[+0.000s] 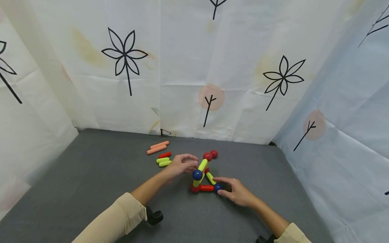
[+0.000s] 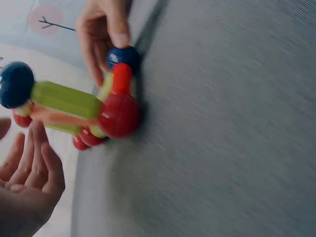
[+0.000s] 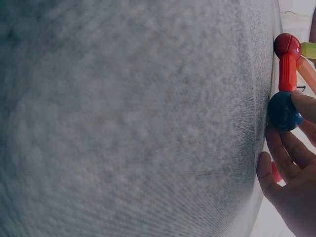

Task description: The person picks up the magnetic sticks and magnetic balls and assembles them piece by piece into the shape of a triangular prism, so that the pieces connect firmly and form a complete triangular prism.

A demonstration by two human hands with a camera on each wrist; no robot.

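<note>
A frame of toy rods and balls stands on the grey table. At its lower right corner, my right hand [image 1: 238, 193] pinches a blue ball [image 3: 283, 111] between thumb and fingers. A red rod [image 1: 207, 188] joins that ball to a red ball [image 2: 120, 115]. From there a yellow-green rod [image 2: 66, 100] rises to an upper blue ball [image 1: 197, 174]. Another yellow-green rod [image 1: 202, 165] runs back to a raised red ball [image 1: 207, 156]. My left hand [image 1: 181, 164] is beside the frame's left side, fingers loosely extended, gripping nothing visible. An orange rod [image 2: 64, 116] crosses inside the frame.
Left of the frame lie two orange rods [image 1: 156, 149], a short red rod [image 1: 164, 155] and two yellow-green rods [image 1: 165, 163]. A loose-looking red ball [image 1: 214, 154] is behind the frame. Printed white cloth [image 1: 182, 67] walls the table's back and sides.
</note>
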